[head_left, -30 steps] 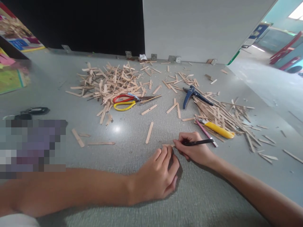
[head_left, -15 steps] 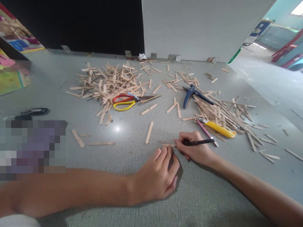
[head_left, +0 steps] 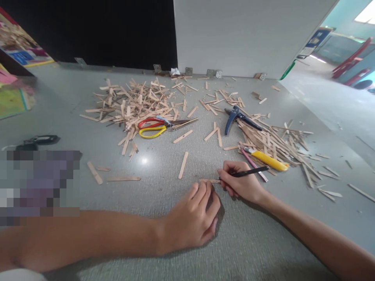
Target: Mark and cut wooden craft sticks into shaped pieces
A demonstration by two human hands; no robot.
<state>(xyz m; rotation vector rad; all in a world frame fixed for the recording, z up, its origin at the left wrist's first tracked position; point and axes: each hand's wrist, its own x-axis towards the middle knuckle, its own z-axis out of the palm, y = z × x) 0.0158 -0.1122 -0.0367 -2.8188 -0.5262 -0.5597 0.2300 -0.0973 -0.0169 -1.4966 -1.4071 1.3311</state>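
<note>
1. The flat, pale wooden stick lies at the fingertips of the left hand, more of its right end uncovered than half a second ago.
2. The left fingers stay bent in the same place; whether they pinch the stick or merely press it, I cannot tell.
3. The right hand has edged rightward, its fingers pinching a slim black pen, whose tip now shows beside the stick.
4. Just beyond the right fingers lie a pinkish pencil and a ridged yellow cutter.
5. Well beyond the left fingers, red-and-yellow-handled scissors lie against a tangled stick heap.
</note>
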